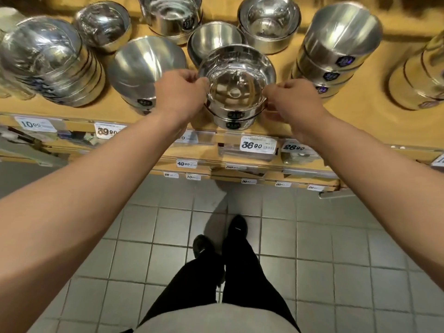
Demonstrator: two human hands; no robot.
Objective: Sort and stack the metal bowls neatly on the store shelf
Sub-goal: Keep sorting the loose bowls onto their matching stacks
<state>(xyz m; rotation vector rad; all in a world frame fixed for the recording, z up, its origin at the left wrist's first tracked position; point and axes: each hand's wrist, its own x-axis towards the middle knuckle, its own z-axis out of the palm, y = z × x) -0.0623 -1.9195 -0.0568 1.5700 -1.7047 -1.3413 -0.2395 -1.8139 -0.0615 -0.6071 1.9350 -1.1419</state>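
Note:
A shiny metal bowl (pixel 236 75) sits on top of a short stack of bowls (pixel 234 118) at the front of the wooden shelf (pixel 360 111). My left hand (pixel 180 92) pinches the top bowl's left rim. My right hand (pixel 292 99) grips its right rim, fingers curled. Other bowls stand around: a tall stack (pixel 334 49) to the right, a tilted stack (pixel 134 68) to the left, and a single bowl (pixel 213 39) just behind.
More bowl stacks fill the shelf: far left (pixel 50 61), back centre (pixel 170 15), back right (pixel 269 20) and far right (pixel 418 78). Price tags (pixel 258 144) line the shelf edge. Lower shelves jut out below, and the tiled floor (pixel 336 260) lies under my feet.

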